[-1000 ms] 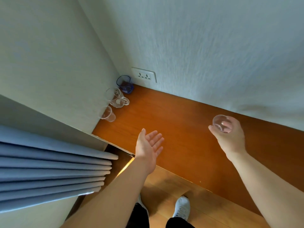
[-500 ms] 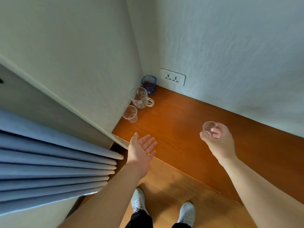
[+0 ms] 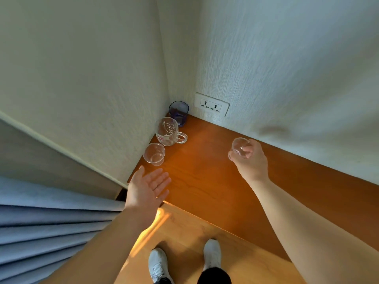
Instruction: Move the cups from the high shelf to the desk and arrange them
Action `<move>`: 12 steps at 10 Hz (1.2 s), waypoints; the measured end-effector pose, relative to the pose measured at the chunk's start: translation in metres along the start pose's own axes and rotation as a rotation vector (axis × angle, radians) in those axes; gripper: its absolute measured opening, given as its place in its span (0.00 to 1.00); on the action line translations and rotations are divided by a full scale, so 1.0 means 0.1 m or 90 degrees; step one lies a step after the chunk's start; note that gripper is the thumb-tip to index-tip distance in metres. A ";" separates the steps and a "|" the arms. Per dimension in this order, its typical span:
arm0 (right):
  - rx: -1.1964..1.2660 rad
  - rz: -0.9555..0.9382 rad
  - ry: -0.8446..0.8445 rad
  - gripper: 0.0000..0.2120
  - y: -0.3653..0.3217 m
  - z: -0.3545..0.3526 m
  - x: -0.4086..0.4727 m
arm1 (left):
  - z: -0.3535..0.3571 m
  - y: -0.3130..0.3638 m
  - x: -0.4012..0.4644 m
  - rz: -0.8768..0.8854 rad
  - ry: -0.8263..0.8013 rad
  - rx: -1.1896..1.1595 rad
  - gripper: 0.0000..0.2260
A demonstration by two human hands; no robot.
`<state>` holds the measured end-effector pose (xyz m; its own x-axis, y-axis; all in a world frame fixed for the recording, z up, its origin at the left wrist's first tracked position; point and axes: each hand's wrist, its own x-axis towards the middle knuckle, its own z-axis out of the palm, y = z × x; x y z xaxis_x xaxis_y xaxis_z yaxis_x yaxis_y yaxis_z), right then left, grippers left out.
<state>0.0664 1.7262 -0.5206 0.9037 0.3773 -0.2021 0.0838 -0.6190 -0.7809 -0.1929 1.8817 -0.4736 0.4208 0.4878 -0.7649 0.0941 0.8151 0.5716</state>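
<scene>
Overhead, right hand [image 3: 251, 160] holds a small clear cup [image 3: 239, 149] above the desk [image 3: 205, 181].

The desk [image 3: 215, 181] is showing a warm orange-brown wood, glowing brighter amber toward its near edge at 6 o'clock. At 11 o'clock in the corner, a cup of deep blue glass [image 3: 178, 113] is standing out against pale, cream-white textured walls [image 3: 287, 68]. Just toward 7 o'clock from it, a clear glass mug [image 3: 167, 131] is displaying a cut leaf-like pattern. A plain clear cup [image 3: 154, 154] is sitting further toward 7 o'clock. The right hand [image 3: 251, 160] is holding another colourless clear cup [image 3: 240, 148]. The white socket plate [image 3: 211, 103] is lying at 12 o'clock. Grey-blue pleated curtains [image 3: 47, 232] are hanging at 8 o'clock; white shoes [image 3: 212, 253] are resting on the light honey floor [image 3: 184, 232].
</scene>
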 end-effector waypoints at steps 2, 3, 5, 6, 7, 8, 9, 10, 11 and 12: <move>-0.019 -0.031 0.015 0.35 -0.10 0.12 0.37 | 0.08 -0.04 0.07 0.013 0.028 -0.019 0.29; -0.009 -0.027 0.007 0.34 -0.13 0.19 0.54 | 0.17 -0.09 0.08 0.017 0.041 -0.028 0.29; 0.011 -0.023 -0.013 0.35 -0.11 0.28 0.70 | 0.39 -0.15 0.11 0.018 0.057 -0.041 0.29; 0.017 -0.026 -0.012 0.33 -0.12 0.31 0.74 | 0.44 -0.17 0.12 0.021 0.066 -0.049 0.29; 0.021 -0.027 -0.002 0.33 -0.10 0.34 0.74 | 0.46 -0.18 0.12 0.024 0.071 -0.047 0.29; 0.028 -0.011 0.004 0.34 -0.11 0.34 0.73 | 0.46 -0.19 0.11 0.023 0.077 -0.044 0.29; 0.035 -0.001 0.004 0.33 -0.09 0.33 0.72 | 0.45 -0.20 0.11 0.022 0.079 -0.035 0.29; 0.038 0.013 -0.008 0.34 -0.08 0.30 0.71 | 0.48 -0.19 0.10 0.025 0.085 -0.022 0.29; 0.044 0.018 -0.014 0.36 -0.08 0.27 0.69 | 0.52 -0.18 0.06 0.040 0.081 -0.010 0.28; 0.042 0.047 -0.006 0.40 -0.08 0.23 0.66 | 0.56 -0.18 0.04 0.042 0.082 0.011 0.29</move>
